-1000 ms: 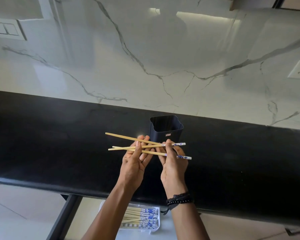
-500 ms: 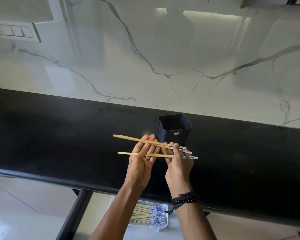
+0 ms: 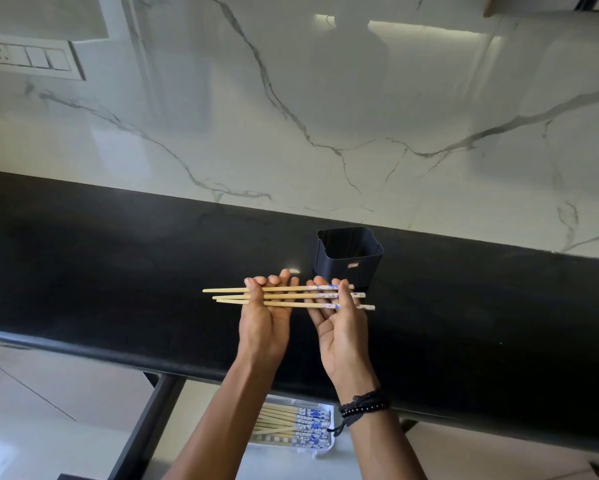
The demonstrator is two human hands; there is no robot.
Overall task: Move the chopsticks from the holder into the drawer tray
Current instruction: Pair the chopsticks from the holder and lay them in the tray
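Three chopsticks (image 3: 301, 296), earlier crossed, now lie parallel, thumb-pinned in left hand (image 3: 263, 313) and right hand (image 3: 339, 327) grips.

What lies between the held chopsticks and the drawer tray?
In the head view, the black countertop lies between chopsticks and tray; both forearms cross its front edge.
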